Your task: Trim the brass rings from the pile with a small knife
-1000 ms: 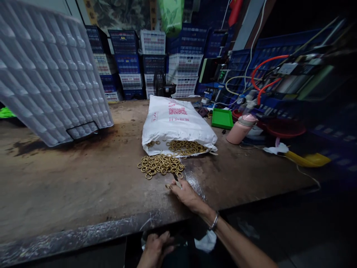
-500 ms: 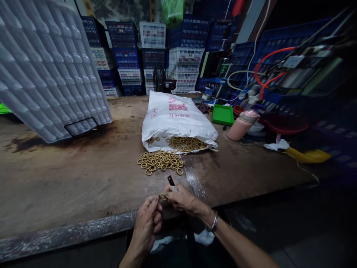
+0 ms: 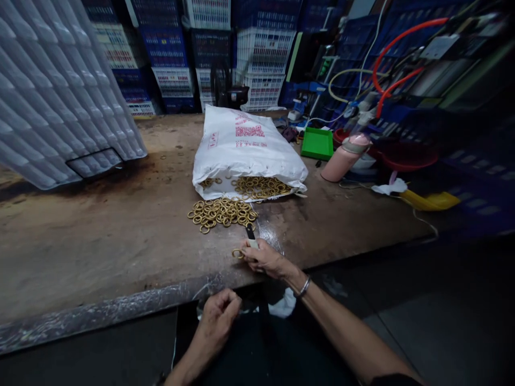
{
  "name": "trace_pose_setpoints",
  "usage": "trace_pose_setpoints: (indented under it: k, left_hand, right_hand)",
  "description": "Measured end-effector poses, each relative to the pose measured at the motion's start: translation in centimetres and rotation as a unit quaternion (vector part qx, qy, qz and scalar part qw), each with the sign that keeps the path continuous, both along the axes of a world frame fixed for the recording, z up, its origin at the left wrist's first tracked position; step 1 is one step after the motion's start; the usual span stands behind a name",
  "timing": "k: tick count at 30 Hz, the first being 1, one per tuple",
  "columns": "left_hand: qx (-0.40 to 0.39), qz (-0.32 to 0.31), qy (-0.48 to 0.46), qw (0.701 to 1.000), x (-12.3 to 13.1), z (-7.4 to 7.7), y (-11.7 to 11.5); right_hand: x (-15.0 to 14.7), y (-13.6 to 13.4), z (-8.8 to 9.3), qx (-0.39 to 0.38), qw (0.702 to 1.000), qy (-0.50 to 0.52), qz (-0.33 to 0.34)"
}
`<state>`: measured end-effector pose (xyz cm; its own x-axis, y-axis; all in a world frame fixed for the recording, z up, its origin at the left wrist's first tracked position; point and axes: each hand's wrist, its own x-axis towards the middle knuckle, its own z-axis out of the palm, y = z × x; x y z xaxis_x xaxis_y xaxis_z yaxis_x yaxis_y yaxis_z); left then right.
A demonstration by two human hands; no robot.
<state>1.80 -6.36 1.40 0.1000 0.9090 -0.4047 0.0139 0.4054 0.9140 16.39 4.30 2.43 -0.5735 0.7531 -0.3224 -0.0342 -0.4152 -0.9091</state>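
Head view shows the right hand (image 3: 263,258) resting on the wooden table (image 3: 100,241) near its front edge, fingers curled around a small tool (image 3: 251,234) whose dark tip sticks up. One brass ring (image 3: 237,253) lies on the table at its fingertips. The left hand (image 3: 217,316) hangs below the table edge, loosely curled; I cannot tell whether it holds anything. Just beyond the right hand lies a pile of rings (image 3: 221,211), spilled from the open white bag (image 3: 247,153).
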Motion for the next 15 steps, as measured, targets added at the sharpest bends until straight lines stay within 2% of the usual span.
trace_pose_setpoints:
  k: [1, 3, 4, 5, 6, 8, 10, 15]
  left_hand:
    - [-0.023, -0.022, 0.0, 0.999, -0.2, -0.4, -0.2]
    - [-0.092, -0.028, -0.023, 0.995, -0.4, -1.9, -0.5]
    - [-0.158, -0.001, -0.036, 0.987, -0.3, -2.9, -0.5]
    - [-0.222, 0.06, -0.043, 0.972, -0.2, -3.9, -0.4]
    - [-0.234, 0.084, -0.043, 0.968, 0.0, -5.0, -0.3]
    - [-0.218, 0.129, -0.044, 0.966, 0.5, -6.6, 0.0]
    - [-0.189, 0.154, -0.039, 0.969, 1.0, -7.5, 0.2]
    - [-0.138, 0.177, -0.021, 0.974, 0.9, -7.8, -0.2]
  right_hand:
    - [0.1, 0.0, -0.1, -0.002, 1.0, 0.001, -0.003]
    - [0.2, 0.1, -0.3, -0.007, 1.0, 0.011, -0.007]
    - [0.2, 0.2, -0.4, -0.009, 1.0, 0.018, -0.009]
    - [0.1, 0.3, -0.5, -0.011, 1.0, 0.024, -0.01]
    - [0.1, 0.4, -0.5, -0.013, 0.999, 0.03, -0.011]
    - [0.1, 0.5, -0.5, -0.016, 0.999, 0.04, -0.011]
    - [0.2, 0.5, -0.5, -0.02, 0.999, 0.047, -0.006]
    - [0.3, 0.3, -0.4, -0.02, 0.998, 0.054, 0.009]
